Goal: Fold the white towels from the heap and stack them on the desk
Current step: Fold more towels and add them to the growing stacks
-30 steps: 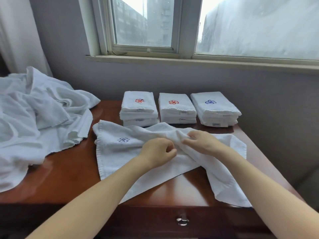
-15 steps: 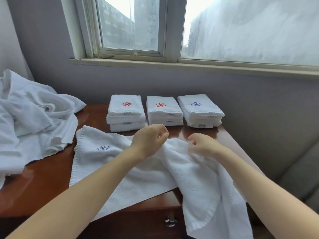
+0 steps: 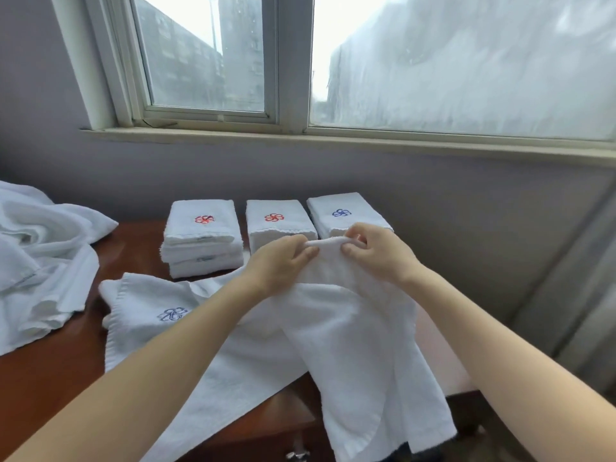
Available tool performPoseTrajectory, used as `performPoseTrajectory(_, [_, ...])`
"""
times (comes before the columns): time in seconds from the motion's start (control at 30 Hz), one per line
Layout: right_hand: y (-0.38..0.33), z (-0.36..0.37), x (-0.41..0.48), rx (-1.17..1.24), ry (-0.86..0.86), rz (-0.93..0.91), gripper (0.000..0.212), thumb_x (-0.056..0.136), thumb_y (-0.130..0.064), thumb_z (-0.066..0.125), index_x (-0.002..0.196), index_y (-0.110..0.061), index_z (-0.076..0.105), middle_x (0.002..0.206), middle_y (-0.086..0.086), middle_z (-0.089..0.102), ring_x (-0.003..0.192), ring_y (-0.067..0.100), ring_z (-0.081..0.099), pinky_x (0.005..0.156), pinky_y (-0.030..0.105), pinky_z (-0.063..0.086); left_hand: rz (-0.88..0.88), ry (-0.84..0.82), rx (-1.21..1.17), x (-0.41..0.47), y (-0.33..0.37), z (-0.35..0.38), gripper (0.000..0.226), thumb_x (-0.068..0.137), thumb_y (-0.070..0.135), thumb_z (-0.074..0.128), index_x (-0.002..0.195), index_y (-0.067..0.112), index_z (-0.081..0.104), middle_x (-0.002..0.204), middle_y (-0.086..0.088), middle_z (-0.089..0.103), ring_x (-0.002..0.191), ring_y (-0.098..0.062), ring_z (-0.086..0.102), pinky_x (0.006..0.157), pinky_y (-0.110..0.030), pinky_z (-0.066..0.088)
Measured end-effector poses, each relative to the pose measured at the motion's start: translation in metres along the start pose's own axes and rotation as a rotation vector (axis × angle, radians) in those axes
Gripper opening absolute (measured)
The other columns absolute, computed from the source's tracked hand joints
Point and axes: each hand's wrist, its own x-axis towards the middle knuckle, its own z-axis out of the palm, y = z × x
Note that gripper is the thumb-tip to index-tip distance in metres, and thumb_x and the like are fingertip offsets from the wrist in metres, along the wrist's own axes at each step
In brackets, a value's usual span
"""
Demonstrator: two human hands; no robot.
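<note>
White towel (image 3: 350, 331) is pinched at a raised fold by both grips, side by side above the counter (image 3: 50, 378). The left grip (image 3: 283, 261) and the right grip (image 3: 380, 258) are curled on that fold, forearms extended forward. One towel end is spread on the counter; the other is draped over its front edge, before three folded stacks (image 3: 280, 225).

I pinch the towel (image 3: 333, 328) edge between my left hand (image 3: 283, 261) and right hand (image 3: 376, 255), raised above the desk (image 3: 50, 378). Three folded stacks (image 3: 276, 225) sit far; the heap (image 3: 36, 261) lies left.
</note>
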Motion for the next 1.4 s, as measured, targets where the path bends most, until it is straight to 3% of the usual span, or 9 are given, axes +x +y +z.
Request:
performPoseTrajectory(0.17, [0.002, 0.009, -0.010, -0.173, 0.074, -0.105, 0.014, 0.088, -0.037, 0.059, 0.093, -0.027, 0.067, 0.092, -0.013, 0.061, 0.095, 0.012, 0.058, 0.075, 0.033, 0.049, 0.031, 0.051, 0.055, -0.004, -0.003, 0.008, 0.020, 0.095, 0.038, 0.057, 0.110, 0.027, 0.063, 0.112, 0.005, 0.055, 0.106, -0.013, 0.052, 0.089, -0.033, 0.041])
performPoseTrajectory(0.3, [0.000, 0.026, -0.022, -0.234, -0.543, 0.076, 0.063, 0.066, -0.074, 0.066, 0.080, -0.013, 0.063, 0.073, 0.007, 0.060, 0.069, 0.025, 0.056, 0.065, 0.036, 0.045, 0.025, -0.036, 0.045, -0.014, -0.005, 0.008, 0.020, 0.096, 0.036, 0.053, 0.107, 0.027, 0.067, 0.109, 0.008, 0.062, 0.104, -0.012, 0.058, 0.086, -0.031, 0.047])
performPoseTrajectory(0.4, [0.002, 0.033, -0.029, -0.319, -0.696, 0.108, 0.045, 0.063, -0.056, 0.078, 0.071, -0.021, 0.053, 0.068, -0.006, 0.049, 0.063, 0.014, 0.046, 0.057, 0.029, 0.035, -0.030, -0.309, 0.097, -0.023, -0.006, 0.008, 0.039, 0.100, 0.048, 0.039, 0.101, 0.022, 0.068, 0.102, 0.008, 0.067, 0.096, -0.013, 0.060, 0.082, -0.034, 0.047])
performPoseTrajectory(0.53, [-0.004, 0.022, -0.026, -0.069, -0.403, 0.066, 0.021, 0.076, -0.020, 0.066, 0.067, -0.016, 0.048, 0.062, -0.004, 0.045, 0.059, 0.014, 0.043, 0.050, 0.026, 0.031, -0.026, -0.348, 0.072, -0.034, -0.013, 0.005, 0.039, 0.092, 0.045, 0.030, 0.074, 0.019, 0.052, 0.083, 0.001, 0.061, 0.080, -0.018, 0.055, 0.064, -0.032, 0.038])
performPoseTrajectory(0.73, [-0.024, -0.016, -0.018, 0.464, 0.005, 0.204, 0.010, 0.087, -0.012, 0.050, 0.079, -0.018, 0.048, 0.074, 0.001, 0.050, 0.067, 0.016, 0.047, 0.058, 0.029, 0.038, 0.003, -0.055, -0.054, -0.033, -0.007, -0.008, 0.034, 0.087, 0.048, 0.033, 0.066, 0.022, 0.039, 0.065, 0.008, 0.051, 0.062, -0.016, 0.047, 0.059, -0.035, 0.035])
performPoseTrajectory(0.87, [-0.042, -0.044, -0.034, 0.549, -0.194, 0.055, 0.015, 0.082, -0.030, 0.074, 0.083, -0.016, 0.067, 0.079, 0.001, 0.068, 0.068, 0.015, 0.065, 0.062, 0.026, 0.052, 0.023, 0.084, -0.232, -0.027, 0.007, -0.024, 0.031, 0.083, 0.043, 0.035, 0.060, 0.021, 0.035, 0.058, 0.009, 0.044, 0.058, -0.017, 0.043, 0.059, -0.036, 0.035])
performPoseTrajectory(1.03, [-0.045, -0.054, -0.046, -0.109, -0.426, 0.136, 0.026, 0.074, -0.030, 0.077, 0.097, -0.024, 0.068, 0.100, 0.004, 0.073, 0.093, 0.023, 0.070, 0.082, 0.036, 0.057, 0.054, 0.175, -0.292, -0.030, 0.020, -0.039, 0.034, 0.080, 0.044, 0.036, 0.064, 0.013, 0.036, 0.062, 0.002, 0.042, 0.061, -0.020, 0.040, 0.063, -0.046, 0.041])
performPoseTrajectory(1.2, [-0.038, -0.051, -0.049, 0.507, -0.287, 0.172, 0.026, 0.095, -0.007, 0.045, 0.113, 0.002, 0.061, 0.107, 0.016, 0.065, 0.097, 0.032, 0.062, 0.079, 0.047, 0.043, 0.149, 0.026, -0.343, -0.040, 0.011, -0.045, 0.062, 0.074, 0.080, 0.050, 0.068, 0.018, 0.043, 0.065, 0.010, 0.044, 0.059, -0.014, 0.044, 0.061, -0.036, 0.036])
performPoseTrajectory(1.4, [-0.063, -0.077, -0.058, 0.716, -0.428, 0.202, 0.032, 0.083, -0.033, 0.064, 0.108, -0.017, 0.075, 0.104, 0.011, 0.073, 0.087, 0.023, 0.070, 0.073, 0.031, 0.056, 0.240, -0.007, -0.530, -0.050, 0.026, -0.054, 0.062, 0.071, 0.071, 0.063, 0.075, 0.010, 0.055, 0.063, 0.011, 0.046, 0.057, -0.007, 0.045, 0.055, -0.025, 0.035])
